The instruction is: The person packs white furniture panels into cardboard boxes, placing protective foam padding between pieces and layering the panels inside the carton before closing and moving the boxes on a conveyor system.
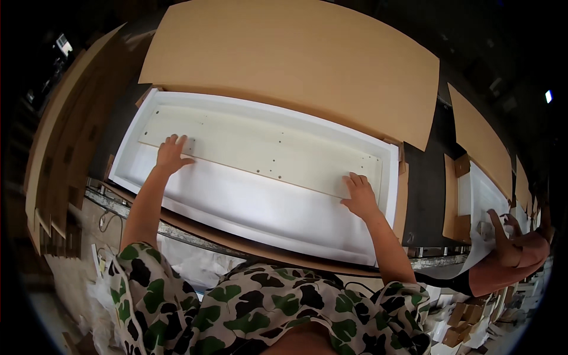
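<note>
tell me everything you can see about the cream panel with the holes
The panel is a long, flat, off-white rectangle that looks like coated board, with a thin brown line along its near long edge. Small dark holes dot its face, singly and in clusters. It lies lengthwise inside the white tray, toward the far side. The left hand is spread at its near edge, toward the left end; the right hand is near its right end.

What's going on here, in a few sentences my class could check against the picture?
A person has the left hand and right hand, fingers spread, at the near edge of a pale, drilled panel. It lies along the far side of a white tray, a large cardboard flap beyond. At right, a co-worker reaches toward another white tray.
</note>
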A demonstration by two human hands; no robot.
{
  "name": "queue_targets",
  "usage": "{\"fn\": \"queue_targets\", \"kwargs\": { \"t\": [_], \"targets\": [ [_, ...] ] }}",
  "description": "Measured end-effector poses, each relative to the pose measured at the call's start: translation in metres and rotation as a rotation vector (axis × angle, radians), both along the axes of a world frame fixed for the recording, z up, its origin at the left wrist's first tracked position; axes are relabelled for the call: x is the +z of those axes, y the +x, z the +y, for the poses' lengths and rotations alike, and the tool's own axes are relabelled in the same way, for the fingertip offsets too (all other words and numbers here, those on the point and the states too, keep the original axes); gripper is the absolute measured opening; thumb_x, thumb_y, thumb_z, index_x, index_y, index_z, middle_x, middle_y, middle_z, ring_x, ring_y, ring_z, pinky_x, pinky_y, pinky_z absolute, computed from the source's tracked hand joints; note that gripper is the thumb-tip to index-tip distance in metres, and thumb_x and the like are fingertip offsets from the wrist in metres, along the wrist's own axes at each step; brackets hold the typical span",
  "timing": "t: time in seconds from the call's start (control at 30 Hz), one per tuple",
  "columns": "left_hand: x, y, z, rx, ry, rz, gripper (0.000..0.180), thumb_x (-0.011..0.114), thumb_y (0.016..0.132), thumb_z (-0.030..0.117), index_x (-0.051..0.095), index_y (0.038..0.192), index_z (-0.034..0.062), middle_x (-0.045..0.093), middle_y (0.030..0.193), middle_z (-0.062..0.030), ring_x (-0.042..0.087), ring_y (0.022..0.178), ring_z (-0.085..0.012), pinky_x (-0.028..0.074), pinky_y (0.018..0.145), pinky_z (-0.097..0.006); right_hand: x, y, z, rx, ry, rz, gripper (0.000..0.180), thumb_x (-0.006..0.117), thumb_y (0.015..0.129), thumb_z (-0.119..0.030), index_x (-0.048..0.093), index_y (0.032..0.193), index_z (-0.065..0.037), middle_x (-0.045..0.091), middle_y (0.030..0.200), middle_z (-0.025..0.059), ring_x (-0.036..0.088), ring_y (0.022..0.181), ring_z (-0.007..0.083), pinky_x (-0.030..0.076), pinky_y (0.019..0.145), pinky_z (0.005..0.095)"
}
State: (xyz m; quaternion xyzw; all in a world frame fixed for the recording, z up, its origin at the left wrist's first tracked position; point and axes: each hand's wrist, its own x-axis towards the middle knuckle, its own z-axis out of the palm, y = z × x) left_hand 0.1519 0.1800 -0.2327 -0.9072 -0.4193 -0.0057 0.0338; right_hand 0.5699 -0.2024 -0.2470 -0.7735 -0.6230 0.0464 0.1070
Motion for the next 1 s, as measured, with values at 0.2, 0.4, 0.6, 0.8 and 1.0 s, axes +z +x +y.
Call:
{"fn": "queue_targets", "kwargs": {
  "t": [0.2,0.4,0.6,0.8,1.0],
  "targets": [
    [-0.010,0.000,0.010,-0.235,0.216,0.199,0.072,0.063,0.070,0.056,0.045,0.128,0.0163,0.038,0.137,-0.0089,0.032,0.128,-0.0301,0.017,0.105,-0.055,-0.028,0.001,0.000,0.036,0.063,-0.152,0.058,0.072,0.068,-0.014,0.049,0.120,-0.003,0.046,0.128,0.0142,0.041,0.117,0.0325,0.038,0.097,0.0407],
    [-0.040,0.001,0.021,-0.333,0.329,0.031,0.065,0.059,0.072,0.054,0.048,0.126,0.0197,0.042,0.134,-0.0053,0.036,0.125,-0.0284,0.016,0.105,-0.057,-0.039,0.008,0.003,-0.050,0.138,-0.264,0.052,0.070,0.071,-0.014,0.053,0.119,-0.005,0.050,0.125,0.0123,0.044,0.115,0.0311,0.039,0.096,0.0375],
    [-0.057,-0.017,0.022,-0.158,0.120,-0.022,0.064,0.048,0.083,0.053,0.030,0.139,0.0264,0.024,0.145,-0.0098,0.024,0.132,-0.0331,0.017,0.104,-0.055,-0.027,0.001,0.009,-0.112,0.175,-0.096,0.052,0.071,0.069,-0.013,0.055,0.118,-0.005,0.052,0.122,0.0119,0.045,0.112,0.0311,0.043,0.093,0.0365],
    [-0.022,0.010,-0.013,0.136,-0.170,0.197,0.069,0.049,0.083,0.054,0.030,0.138,0.0172,0.032,0.139,-0.0158,0.034,0.125,-0.0364,0.033,0.096,-0.056,0.001,-0.015,0.006,-0.072,0.066,-0.047,0.052,0.071,0.069,-0.013,0.053,0.118,-0.005,0.048,0.125,0.0147,0.044,0.111,0.0341,0.042,0.093,0.0375],
    [0.026,0.067,-0.154,-0.254,-0.463,-0.251,0.054,0.056,0.082,0.046,0.055,0.117,0.0050,0.057,0.114,-0.0188,0.053,0.108,-0.0325,0.042,0.090,-0.042,0.058,-0.027,-0.092,-0.076,0.245,0.191,0.038,0.069,0.076,-0.018,0.059,0.108,-0.001,0.057,0.114,0.0208,0.052,0.108,0.0361,0.043,0.091,0.0395]
  ]
}}
